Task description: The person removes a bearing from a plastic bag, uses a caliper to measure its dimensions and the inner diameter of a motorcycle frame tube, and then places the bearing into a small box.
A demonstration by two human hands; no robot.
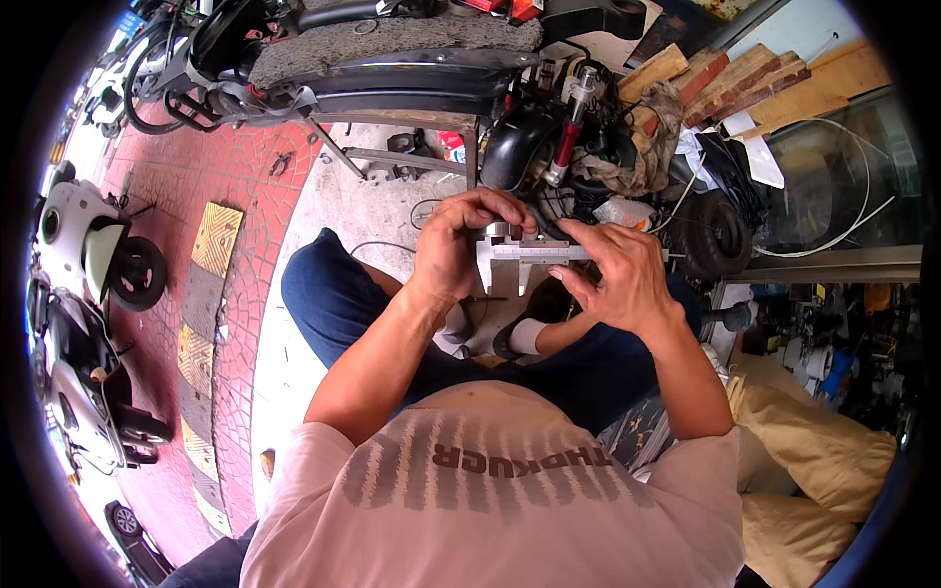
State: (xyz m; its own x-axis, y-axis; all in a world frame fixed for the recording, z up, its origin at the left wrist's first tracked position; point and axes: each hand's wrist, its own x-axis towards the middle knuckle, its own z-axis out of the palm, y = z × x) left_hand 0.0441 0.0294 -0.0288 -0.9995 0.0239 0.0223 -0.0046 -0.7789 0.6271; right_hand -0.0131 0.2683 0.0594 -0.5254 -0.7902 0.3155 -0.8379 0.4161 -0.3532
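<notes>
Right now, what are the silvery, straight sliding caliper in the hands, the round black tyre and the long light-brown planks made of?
The caliper: probably metal, smooth and satin, since it looks evenly silvery-grey with crisp edges.
The tyre: likely rubber, matte, because it's thick, dark and barely shiny.
The planks: apparently wood, unpainted on their tan faces.

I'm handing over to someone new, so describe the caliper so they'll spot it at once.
Find the pale shirt, then look up to the left hand and right hand. The caliper spans the gap between them. Unlike the small metal piece beside it, it is long and straight, with jaws pointing toward the shirt.
</notes>
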